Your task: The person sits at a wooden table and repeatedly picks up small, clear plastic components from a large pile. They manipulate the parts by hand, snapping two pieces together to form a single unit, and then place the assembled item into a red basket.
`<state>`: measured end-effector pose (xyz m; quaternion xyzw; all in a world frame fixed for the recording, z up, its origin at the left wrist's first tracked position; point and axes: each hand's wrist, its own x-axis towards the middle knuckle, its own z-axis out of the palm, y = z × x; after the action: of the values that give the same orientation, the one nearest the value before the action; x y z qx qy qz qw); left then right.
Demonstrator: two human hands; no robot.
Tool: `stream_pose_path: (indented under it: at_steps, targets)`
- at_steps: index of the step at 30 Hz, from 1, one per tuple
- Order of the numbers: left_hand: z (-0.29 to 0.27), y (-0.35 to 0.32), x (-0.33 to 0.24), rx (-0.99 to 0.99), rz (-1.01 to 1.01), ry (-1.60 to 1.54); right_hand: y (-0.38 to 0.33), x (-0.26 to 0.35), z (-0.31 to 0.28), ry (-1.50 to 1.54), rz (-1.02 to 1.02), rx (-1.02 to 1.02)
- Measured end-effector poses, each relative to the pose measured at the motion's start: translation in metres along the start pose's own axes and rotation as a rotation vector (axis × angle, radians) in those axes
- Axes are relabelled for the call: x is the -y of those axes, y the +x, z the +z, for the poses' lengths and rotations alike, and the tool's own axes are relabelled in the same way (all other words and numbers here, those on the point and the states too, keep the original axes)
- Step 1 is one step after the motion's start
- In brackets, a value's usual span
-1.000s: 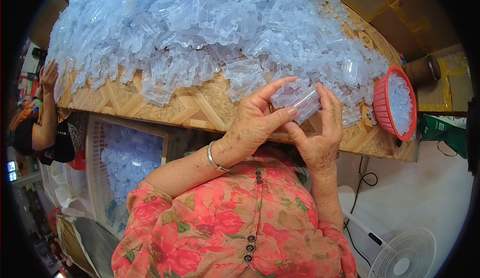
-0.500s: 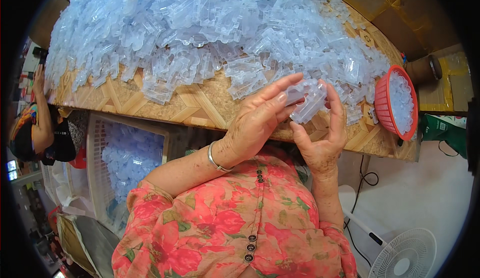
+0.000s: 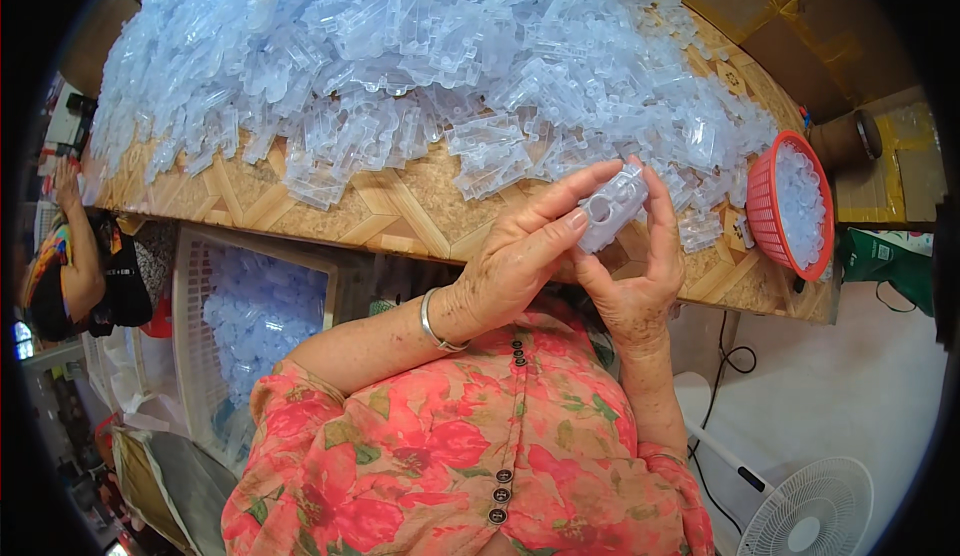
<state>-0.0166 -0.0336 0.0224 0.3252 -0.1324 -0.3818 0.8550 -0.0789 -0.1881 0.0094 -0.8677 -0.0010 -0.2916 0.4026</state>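
Between my two hands, just above the table's near edge, is a clear plastic case (image 3: 612, 208) with rounded openings in its face. My left hand (image 3: 525, 236) pinches its left side between thumb and fingers. On the other side, the fingers and thumb of my right hand (image 3: 640, 266) close round its edge and lower corner. Whether it is one part or two fitted together, I cannot tell. Beyond my hands spreads a large heap of similar clear plastic parts (image 3: 400, 46), with several loose pieces along its near edge.
The heap lies on a wood-patterned table (image 3: 385, 211). A red basket (image 3: 763, 201) of small clear parts stands at its right end. Below left is a white crate (image 3: 190, 306) holding more parts. A white fan (image 3: 805, 516) stands lower right; another person (image 3: 85, 256) sits far left.
My hands have drawn closer together. Two clear pieces that were apart at an angle now look like one compact case, turned so its openings show.
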Motion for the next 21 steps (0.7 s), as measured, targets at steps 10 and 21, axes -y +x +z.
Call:
stream_pose_path:
  at_steps: [10,21]
  targets:
    - [0.0021,-0.0016,-0.0045,0.019,-0.056,0.054,-0.0008,-0.0015,0.0011,0.085,-0.001,-0.037]
    - [-0.004,-0.0045,-0.0047,0.005,-0.118,0.205,-0.0041,-0.0027,0.0043,0.017,-0.038,-0.078]
